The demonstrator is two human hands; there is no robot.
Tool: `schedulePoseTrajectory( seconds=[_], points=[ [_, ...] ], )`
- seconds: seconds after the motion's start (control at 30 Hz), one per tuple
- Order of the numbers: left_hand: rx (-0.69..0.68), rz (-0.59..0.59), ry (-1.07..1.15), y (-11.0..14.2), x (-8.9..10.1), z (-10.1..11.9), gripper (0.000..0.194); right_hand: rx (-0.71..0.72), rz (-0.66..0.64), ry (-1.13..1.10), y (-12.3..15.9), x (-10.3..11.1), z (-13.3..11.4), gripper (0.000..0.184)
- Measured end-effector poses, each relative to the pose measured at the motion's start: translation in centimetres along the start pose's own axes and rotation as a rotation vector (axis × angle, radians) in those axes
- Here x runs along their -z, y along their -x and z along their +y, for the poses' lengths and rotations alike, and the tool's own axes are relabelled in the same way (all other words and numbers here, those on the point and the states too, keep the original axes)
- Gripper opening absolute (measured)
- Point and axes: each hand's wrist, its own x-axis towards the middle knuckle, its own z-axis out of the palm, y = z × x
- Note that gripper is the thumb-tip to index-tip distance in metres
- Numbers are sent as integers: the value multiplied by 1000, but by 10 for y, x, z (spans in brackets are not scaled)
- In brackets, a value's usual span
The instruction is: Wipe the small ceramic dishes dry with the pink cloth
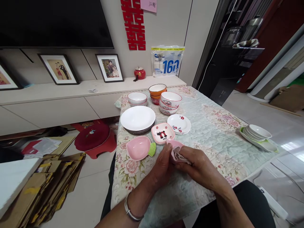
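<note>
Near the front of the table, my left hand [161, 163] is closed on the rim of a small pink dish [175, 143]. My right hand [201, 166] meets it from the other side, its fingers closed on a crumpled pale patterned cloth [180, 155] pressed into the dish. Much of the dish is hidden by my fingers. Just beyond is a square pink plate [163, 131] with a cat picture. To the left lies a pink strawberry-shaped dish [138, 148] with a green leaf handle.
Behind stand large white plates [137, 117], flowered plates [179, 123], white bowls [137, 97], red-rimmed bowls [170, 99] and orange bowls [157, 90]. Small white dishes [257, 131] sit on a green-edged tray at the right edge. A red stool [95, 139] and flattened cardboard [47, 186] are left.
</note>
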Motion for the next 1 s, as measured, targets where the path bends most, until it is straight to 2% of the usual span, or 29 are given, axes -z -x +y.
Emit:
schedulePoseTrajectory(
  seconds=[0.1, 0.13, 0.3, 0.4, 0.53, 0.57, 0.63, 0.73, 0.87, 0.93, 1.0],
  points=[
    [118, -118, 50, 1, 0, 3, 52, 33, -47, -81, 0, 6, 3, 7],
    [118, -131, 57, 1, 0, 3, 50, 50, -47, -84, -1, 7, 4, 9],
    [-110, -87, -45, 2, 0, 1, 35, 133, -45, -105, -3, 12, 7, 39],
    [-210, -32, -104, 2, 1, -3, 36, 17, 74, -102, -6, 5, 14, 42],
    [-313, 25, -208, 1, 6, -7, 53, -150, 340, -36, -13, -12, 27, 10],
    [-336, 26, -240, 1, 8, -8, 56, -184, 377, -38, -14, -15, 30, 16],
    [-371, 10, -265, 0, 10, -10, 59, -272, 399, -68, -15, -18, 34, 29],
    [-391, -29, -235, 1, 9, -11, 62, -372, 417, -134, -16, -17, 38, 33],
    [-402, -62, -201, 3, 6, -10, 63, -399, 461, -353, -15, -13, 44, 36],
    [-401, -73, -201, 3, 6, -9, 64, -447, 447, -509, -14, -12, 44, 42],
    [-421, -55, -238, 3, 7, -8, 65, -404, 405, -548, -14, -10, 42, 41]
  ],
)
